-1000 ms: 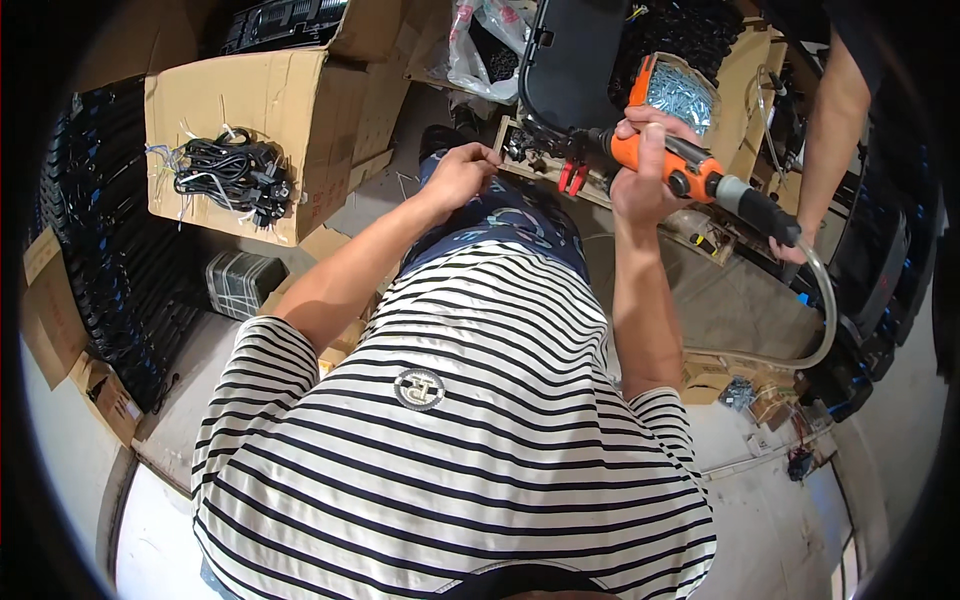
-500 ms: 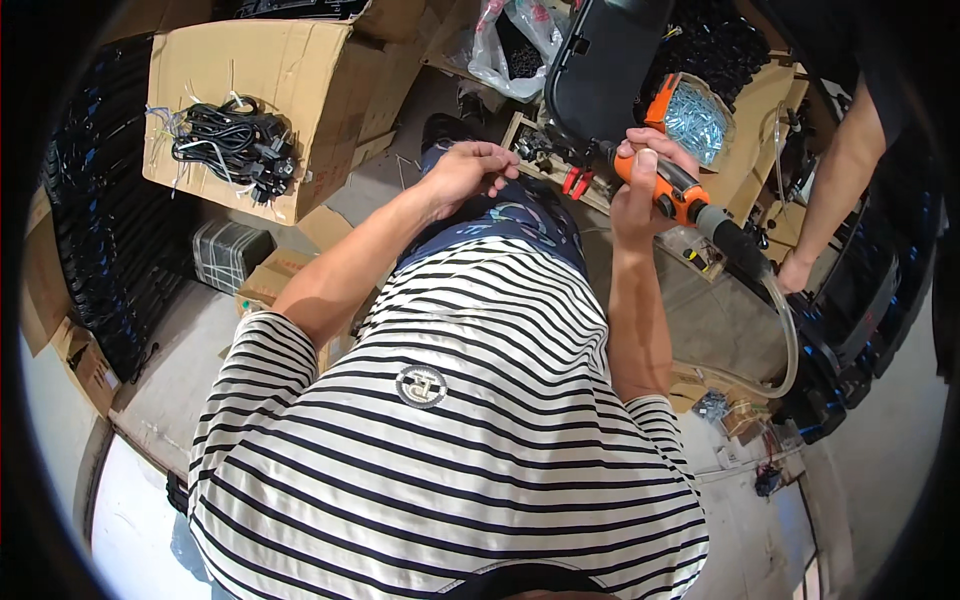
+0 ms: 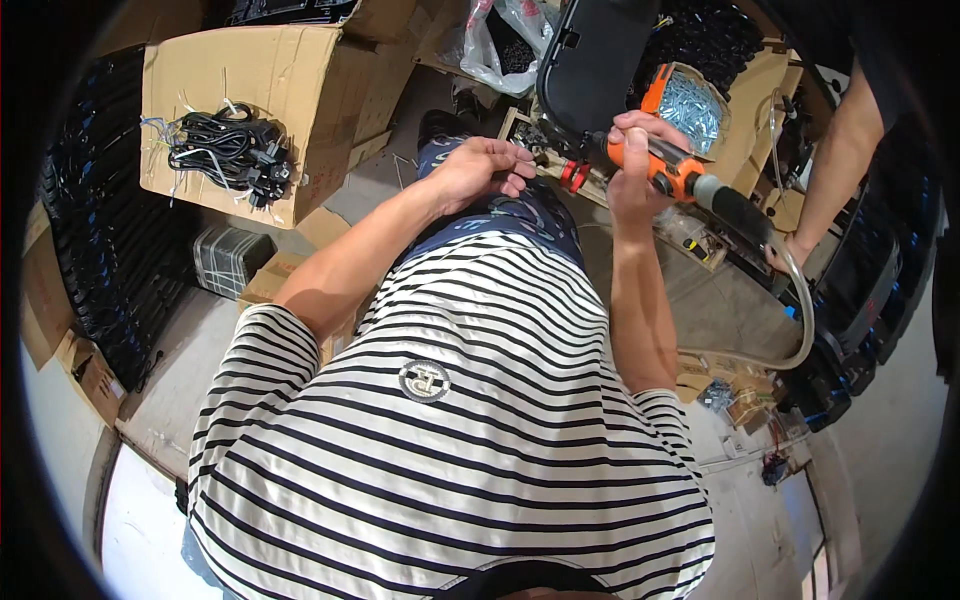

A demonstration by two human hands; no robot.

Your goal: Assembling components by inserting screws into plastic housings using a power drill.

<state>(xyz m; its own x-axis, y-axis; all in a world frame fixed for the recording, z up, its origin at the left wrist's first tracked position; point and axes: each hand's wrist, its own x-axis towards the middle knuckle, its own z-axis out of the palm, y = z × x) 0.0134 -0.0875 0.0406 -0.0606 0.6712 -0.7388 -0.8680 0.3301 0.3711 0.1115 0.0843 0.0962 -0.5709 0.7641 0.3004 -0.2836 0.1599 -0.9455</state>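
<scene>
My right hand (image 3: pixel 643 180) is wrapped round an orange and black power screwdriver (image 3: pixel 672 168), held tilted with its front end pointing left. A thick translucent hose or cord (image 3: pixel 803 315) loops from its rear end. Near the tool's front sits a red ring-shaped part (image 3: pixel 574 176). My left hand (image 3: pixel 485 170) hovers over my lap just left of that red part, thumb and fingers pinched together. Whatever is between those fingertips is too small to make out. Beyond the screwdriver stands a smooth black plastic panel (image 3: pixel 595 65).
An open box of silvery screws (image 3: pixel 690 112) lies beyond my right hand. At left, a cardboard box (image 3: pixel 240 75) carries a bundle of black power cords (image 3: pixel 235 155). Another person's arm (image 3: pixel 840 180) reaches in at right. Black parts are stacked along both sides.
The screwdriver's front end and my left hand have come slightly closer together. My left fingers have shifted a little to the right. The other person's hand has moved slightly.
</scene>
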